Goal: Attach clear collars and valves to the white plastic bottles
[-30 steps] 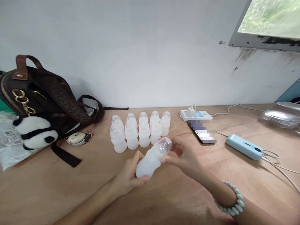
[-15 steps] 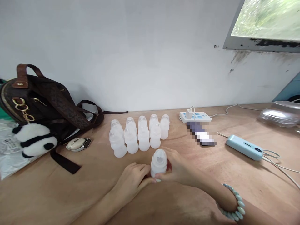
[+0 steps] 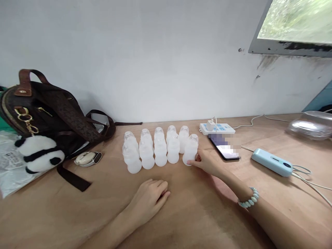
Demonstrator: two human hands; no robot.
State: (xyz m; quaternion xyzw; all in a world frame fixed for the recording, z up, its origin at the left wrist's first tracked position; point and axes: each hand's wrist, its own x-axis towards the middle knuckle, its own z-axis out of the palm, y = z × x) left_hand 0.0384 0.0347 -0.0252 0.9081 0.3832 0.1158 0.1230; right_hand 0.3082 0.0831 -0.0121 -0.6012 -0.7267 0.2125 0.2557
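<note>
Several frosted white plastic bottles with clear caps (image 3: 155,148) stand in two rows at the back middle of the wooden table (image 3: 103,193). At the right end of the front row stands one more bottle (image 3: 191,149), upright, with my right hand (image 3: 207,162) gripping its lower part between thumb and fingers. A pale bead bracelet (image 3: 248,199) is on that wrist. My left hand (image 3: 151,199) lies flat on the table in front of the rows, fingers loosely together, holding nothing.
A dark brown backpack (image 3: 44,110) with a panda plush (image 3: 37,154) sits at the left, a small white device (image 3: 86,158) beside it. Right of the bottles lie a phone (image 3: 224,147), a power strip (image 3: 217,128), a light blue device (image 3: 271,162) with cables, and clear plastic lids (image 3: 310,125).
My right hand carried the bottle from in front of me to the right end of the front row and stood it upright. My left hand let go and rests flat on the table.
</note>
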